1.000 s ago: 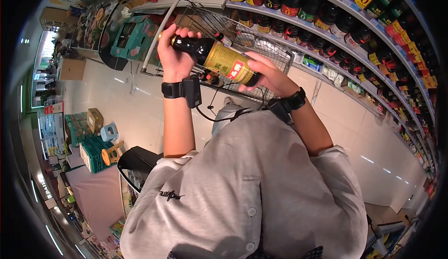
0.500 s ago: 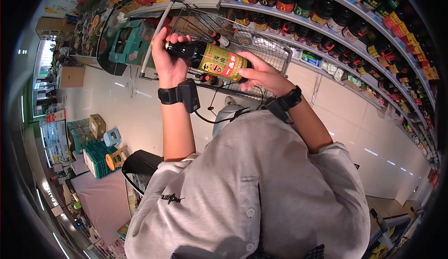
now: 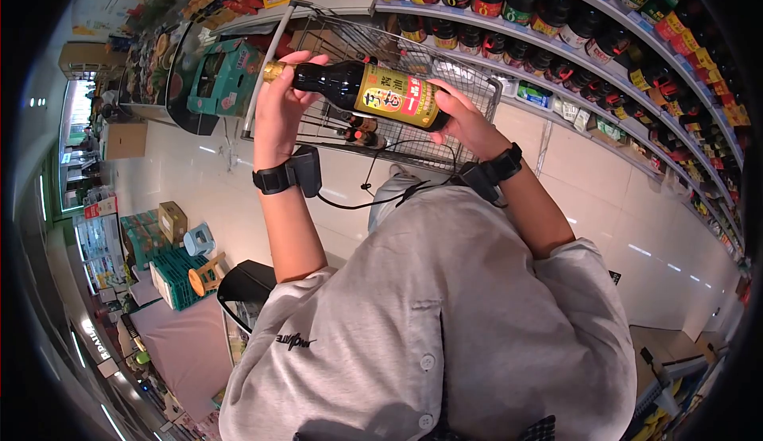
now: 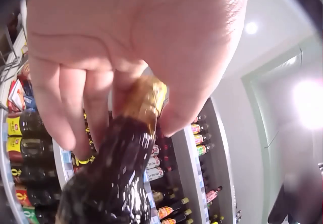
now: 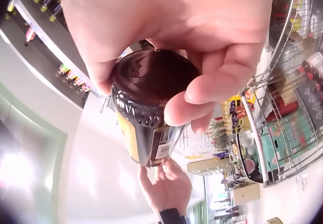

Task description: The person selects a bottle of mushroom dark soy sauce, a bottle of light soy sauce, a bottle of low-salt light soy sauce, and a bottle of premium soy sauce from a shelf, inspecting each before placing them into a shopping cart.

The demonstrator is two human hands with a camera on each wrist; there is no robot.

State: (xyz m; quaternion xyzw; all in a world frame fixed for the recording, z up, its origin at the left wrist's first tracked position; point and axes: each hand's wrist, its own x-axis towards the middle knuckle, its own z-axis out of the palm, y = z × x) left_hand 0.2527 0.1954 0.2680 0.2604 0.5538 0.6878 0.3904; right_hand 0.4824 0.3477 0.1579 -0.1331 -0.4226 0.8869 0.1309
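A dark soy sauce bottle [image 3: 330, 82] with a yellow and red label lies sideways above the shopping cart, its label turned up toward the head camera. The left hand [image 3: 278, 115] pinches the gold-wrapped neck between thumb and fingers; in the left wrist view the gold cap [image 4: 146, 100] shows under the palm. At the other end, the right hand [image 3: 474, 127] grips the bottle near its base. The right wrist view shows the round dark base [image 5: 154, 78] between the thumb and curled fingers, with part of the label's barcode below.
A wire shopping cart [image 3: 486, 95] stands below the hands, with several bottles [image 3: 367, 137] inside. Shelves [image 3: 556, 44] of sauce bottles curve along the right. A green carton [image 3: 218, 83] is left of the cart. Crates and a wooden stool [image 3: 205, 276] stand on the floor at left.
The bottle has been turned about its length, so its label now faces up more fully. The left hand has shifted its hold, leaving the gold cap in plain sight.
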